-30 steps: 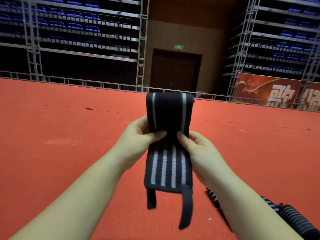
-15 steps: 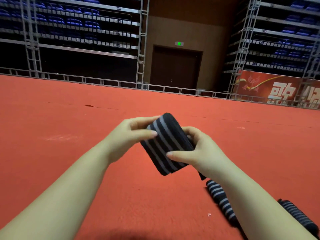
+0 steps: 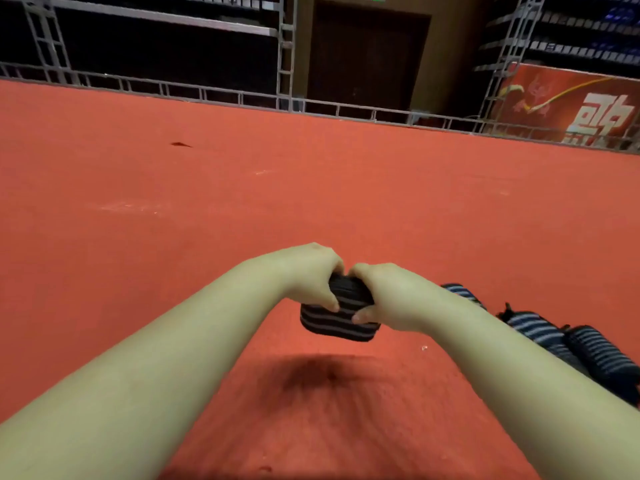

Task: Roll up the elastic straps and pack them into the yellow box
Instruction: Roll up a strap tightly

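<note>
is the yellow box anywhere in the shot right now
No, only both hands, left hand and right hand, gripping the rolled strap over the red floor, with more straps lying right.

Red floor [image 3: 173, 271] open ahead and left; loose striped straps [image 3: 540, 334] crowd floor at right.

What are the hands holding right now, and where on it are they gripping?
Both hands grip one rolled striped strap: the left hand holds its upper left end, the right hand its upper right end, thumbs pressed on the near face.
</note>
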Motion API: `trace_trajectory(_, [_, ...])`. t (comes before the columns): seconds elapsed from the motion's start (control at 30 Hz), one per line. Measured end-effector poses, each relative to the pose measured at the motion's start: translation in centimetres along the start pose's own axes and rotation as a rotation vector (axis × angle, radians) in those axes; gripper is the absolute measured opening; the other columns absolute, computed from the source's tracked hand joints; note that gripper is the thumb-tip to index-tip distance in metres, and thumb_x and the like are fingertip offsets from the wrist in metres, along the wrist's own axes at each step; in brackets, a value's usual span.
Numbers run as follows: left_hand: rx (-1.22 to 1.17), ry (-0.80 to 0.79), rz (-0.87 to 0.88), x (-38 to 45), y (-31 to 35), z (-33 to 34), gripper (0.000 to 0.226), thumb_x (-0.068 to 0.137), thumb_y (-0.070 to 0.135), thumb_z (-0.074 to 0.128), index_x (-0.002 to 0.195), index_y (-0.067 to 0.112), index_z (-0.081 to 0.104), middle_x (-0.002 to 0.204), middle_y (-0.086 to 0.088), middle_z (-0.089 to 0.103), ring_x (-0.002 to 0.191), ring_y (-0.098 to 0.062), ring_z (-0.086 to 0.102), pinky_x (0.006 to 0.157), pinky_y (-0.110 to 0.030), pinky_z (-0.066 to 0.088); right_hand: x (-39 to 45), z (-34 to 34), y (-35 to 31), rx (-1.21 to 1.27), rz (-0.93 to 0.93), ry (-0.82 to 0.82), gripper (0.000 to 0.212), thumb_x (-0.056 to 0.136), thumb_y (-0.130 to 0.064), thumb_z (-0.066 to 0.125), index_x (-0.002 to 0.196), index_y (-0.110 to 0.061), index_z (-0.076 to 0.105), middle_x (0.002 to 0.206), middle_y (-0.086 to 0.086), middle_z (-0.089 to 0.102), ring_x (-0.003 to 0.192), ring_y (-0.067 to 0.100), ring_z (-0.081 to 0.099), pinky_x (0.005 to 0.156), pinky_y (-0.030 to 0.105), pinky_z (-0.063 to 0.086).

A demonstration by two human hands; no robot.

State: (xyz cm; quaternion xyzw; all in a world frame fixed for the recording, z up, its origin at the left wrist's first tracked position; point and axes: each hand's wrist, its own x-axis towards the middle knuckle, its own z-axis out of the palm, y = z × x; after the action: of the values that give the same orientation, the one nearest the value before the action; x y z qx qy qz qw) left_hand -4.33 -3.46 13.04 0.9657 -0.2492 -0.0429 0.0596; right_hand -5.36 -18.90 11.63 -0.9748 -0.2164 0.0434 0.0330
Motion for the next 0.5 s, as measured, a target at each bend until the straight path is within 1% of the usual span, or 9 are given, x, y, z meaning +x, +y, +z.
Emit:
trace_trajectory(0.07, [-0.050,-0.151,-0.017,0.6,-0.4,4.7,0.031,0.078,0.034,0.071,0.102,0.017,0.063,0.092,-0.001,0.063,0.082,-0.019,0.052,0.066,-0.024,0.036,0.2,4.3,0.3,-0.054,-0.007,-0.136,0.049,0.080,-0.029,0.071,0.121,-0.013,0.049,0.118,0.009,0.060,0.108,0.029,0.055,0.082,0.033,0.043])
trace_trajectory(0.13, [-0.134,-0.227,-0.045,0.7,-0.6,9.1,0.037,0.076,0.035,0.073,0.106,0.016,0.063,0.103,-0.004,0.067,0.092,-0.022,0.059,0.070,-0.025,0.041,0.0,7.9,0.3,-0.062,-0.012,-0.220,0.048,0.080,-0.029,0.071,0.119,-0.013,0.049,0.119,0.010,0.060,0.108,0.029,0.055,0.081,0.032,0.042])
trace_trajectory(0.2, [-0.223,-0.190,-0.085,0.6,-0.8,11.5,0.036,0.073,0.033,0.075,0.104,0.018,0.064,0.106,-0.004,0.068,0.097,-0.022,0.061,0.073,-0.024,0.042,-0.1,9.5,0.4,-0.059,-0.011,-0.208,0.045,0.080,-0.027,0.071,0.115,-0.012,0.048,0.117,0.010,0.060,0.107,0.029,0.056,0.079,0.032,0.041])
trace_trajectory(0.27, [-0.264,-0.150,-0.099,0.8,-1.0,12.1,0.034,0.072,0.032,0.076,0.101,0.019,0.064,0.105,-0.002,0.069,0.097,-0.020,0.062,0.072,-0.022,0.041,0.2,9.7,0.6,-0.060,-0.012,-0.183,0.045,0.079,-0.028,0.071,0.114,-0.013,0.048,0.115,0.010,0.061,0.106,0.029,0.057,0.076,0.031,0.040])
trace_trajectory(0.37, [-0.276,-0.141,-0.097,1.1,-1.2,12.2,0.033,0.072,0.031,0.076,0.099,0.019,0.064,0.103,-0.002,0.069,0.096,-0.019,0.062,0.073,-0.023,0.043,0.5,9.9,0.8,-0.058,-0.023,-0.170,0.045,0.078,-0.028,0.071,0.113,-0.013,0.048,0.115,0.009,0.061,0.105,0.028,0.057,0.073,0.029,0.038])
trace_trajectory(0.5, [-0.238,-0.119,-0.105,1.1,-1.0,12.5,0.029,0.072,0.030,0.075,0.096,0.019,0.064,0.100,-0.002,0.070,0.093,-0.020,0.063,0.072,-0.024,0.043,0.3,10.6,0.9,-0.046,-0.028,-0.129,0.043,0.080,-0.026,0.070,0.112,-0.012,0.047,0.115,0.010,0.059,0.106,0.030,0.057,0.076,0.032,0.040])
